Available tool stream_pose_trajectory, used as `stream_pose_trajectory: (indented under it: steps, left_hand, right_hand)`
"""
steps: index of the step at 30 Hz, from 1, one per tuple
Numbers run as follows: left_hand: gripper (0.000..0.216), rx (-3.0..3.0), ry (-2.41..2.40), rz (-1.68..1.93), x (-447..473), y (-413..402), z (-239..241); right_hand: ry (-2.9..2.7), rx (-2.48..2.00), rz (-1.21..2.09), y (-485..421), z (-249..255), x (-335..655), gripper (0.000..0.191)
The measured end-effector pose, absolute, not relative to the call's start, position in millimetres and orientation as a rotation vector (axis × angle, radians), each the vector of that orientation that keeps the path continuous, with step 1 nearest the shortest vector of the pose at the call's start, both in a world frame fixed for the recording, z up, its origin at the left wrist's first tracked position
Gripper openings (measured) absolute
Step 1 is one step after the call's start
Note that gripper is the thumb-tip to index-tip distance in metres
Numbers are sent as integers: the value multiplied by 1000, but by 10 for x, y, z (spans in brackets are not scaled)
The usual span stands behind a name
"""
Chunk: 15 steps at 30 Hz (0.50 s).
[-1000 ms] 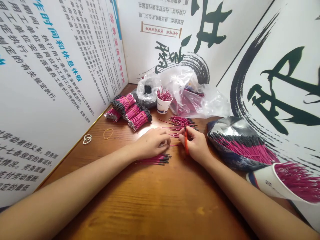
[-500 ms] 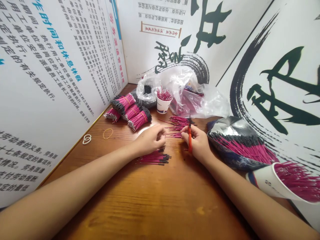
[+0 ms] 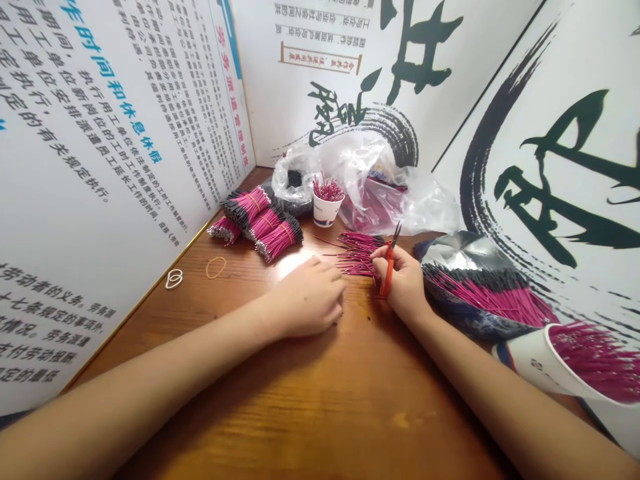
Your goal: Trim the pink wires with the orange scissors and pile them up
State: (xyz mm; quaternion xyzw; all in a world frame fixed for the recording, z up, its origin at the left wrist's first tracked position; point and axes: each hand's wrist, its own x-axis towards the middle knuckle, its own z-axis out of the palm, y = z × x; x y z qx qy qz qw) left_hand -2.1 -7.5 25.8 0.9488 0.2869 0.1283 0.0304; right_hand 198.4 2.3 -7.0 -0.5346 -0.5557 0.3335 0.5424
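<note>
My right hand (image 3: 406, 280) is closed around small red-handled scissors (image 3: 388, 270), whose dark blades point up and away. By its fingertips lies a loose spread of magenta wires (image 3: 356, 255) with black ends, on the wooden table. To the left, my left hand (image 3: 311, 298) rests low over the table with its back up and fingers curled under. Its fingertips are hidden, and I cannot make out what they hold. A tiny dark speck lies on the wood between the hands.
Rubber-banded wire bundles (image 3: 265, 220) are stacked at the back left, beside a paper cup (image 3: 327, 208) of wires and clear plastic bags (image 3: 370, 180). Rubber bands (image 3: 216, 267) lie left. A dark bag (image 3: 465, 320) of wires and a tilted cup (image 3: 535, 360) stand right.
My left hand has turned back-up and shifted slightly toward me, and the wire pile beneath it no longer shows. My right hand has moved a little right, the scissors tilting right.
</note>
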Motion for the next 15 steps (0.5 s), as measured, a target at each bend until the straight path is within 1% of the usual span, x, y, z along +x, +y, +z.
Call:
stream_pose_trajectory:
  steps: [3,6,7,10,13,15]
  left_hand:
    - [14,2829,660,232,69,-381,486]
    - [21,2400,255,-36,106,-620,726]
    - [22,2290,212,-55,110,-653,772]
    - [22,2319,303,104,123,-623,747]
    - [26,2491,583,307,159,-591,558]
    - [32,2400,508,281,196,-678,443]
  right_hand:
    - [-1314,-1268,791,29,-74,1986,10]
    - [-1335,-1266,785,21,-71,1985,9]
    - [-1344,-1265,782,16,-68,1984,9]
    - [-1364,-1258,770,1,-59,1975,9]
    - [-1369,-1249,754,-6,-55,1968,9]
    - [-1365,-1244,757,-2,-60,1970,9]
